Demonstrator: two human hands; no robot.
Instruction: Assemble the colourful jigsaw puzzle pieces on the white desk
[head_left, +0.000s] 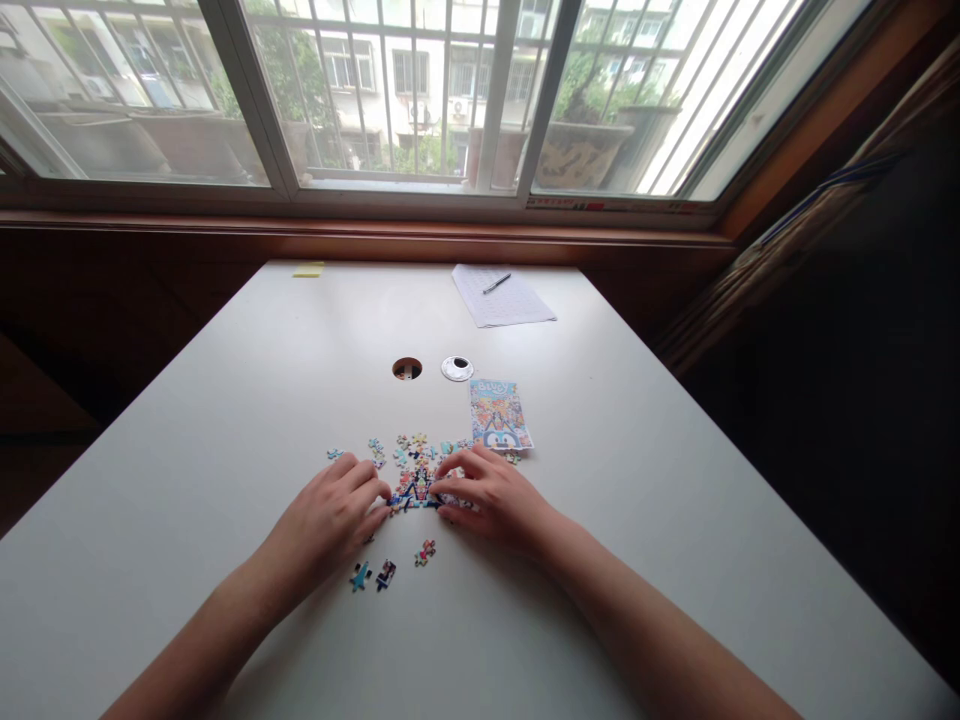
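A small cluster of joined jigsaw pieces (415, 487) lies on the white table (615, 480). My left hand (330, 515) rests at its left side, fingers curled, fingertips touching the cluster's edge. At the cluster's right side my right hand (491, 492) pinches the pieces with bent fingers. Several loose pieces (411, 446) are scattered just beyond the cluster. Three more loose pieces (386, 574) lie nearer to me, below my left hand. A colourful picture card (499, 413) sits just beyond my right hand.
A round cable hole (406, 369) and its white cap (457, 368) are in the table's middle. A sheet of paper (501, 296) with a pen (496, 283) and a yellow sticky note (308, 269) lie at the far edge under the window.
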